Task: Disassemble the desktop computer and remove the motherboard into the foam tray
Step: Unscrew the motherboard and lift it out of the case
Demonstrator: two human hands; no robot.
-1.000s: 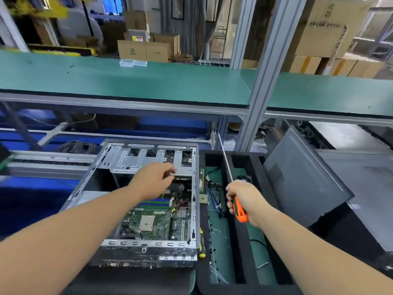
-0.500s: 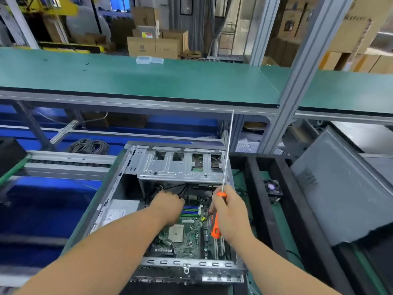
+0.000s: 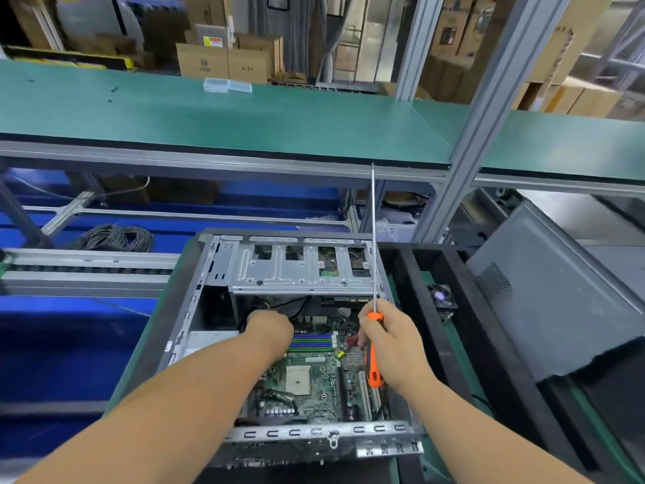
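Observation:
The open computer case (image 3: 181, 309) lies on its side in front of me, with a silver drive cage (image 3: 300, 270) at its far end. Inside lies the green motherboard (image 3: 307, 389) with its RAM slots. My left hand (image 3: 268, 331) reaches into the case near the RAM slots with fingers curled downward; what they touch is hidden. My right hand (image 3: 392, 344) grips the orange handle of a long screwdriver (image 3: 374, 365), whose shaft points straight up, over the board's right edge. The black foam tray (image 3: 464, 330) stands just right of the case.
A small fan (image 3: 441, 296) sits in a tray compartment. The grey side panel (image 3: 558, 295) leans at the right. A coil of black cable (image 3: 117, 237) lies on the blue conveyor at left. A green shelf (image 3: 244, 120) and an aluminium post (image 3: 464, 144) stand behind.
My right hand carried the screwdriver from over the foam tray to over the case, shaft now vertical. My left hand dropped from the drive cage down to the RAM slots.

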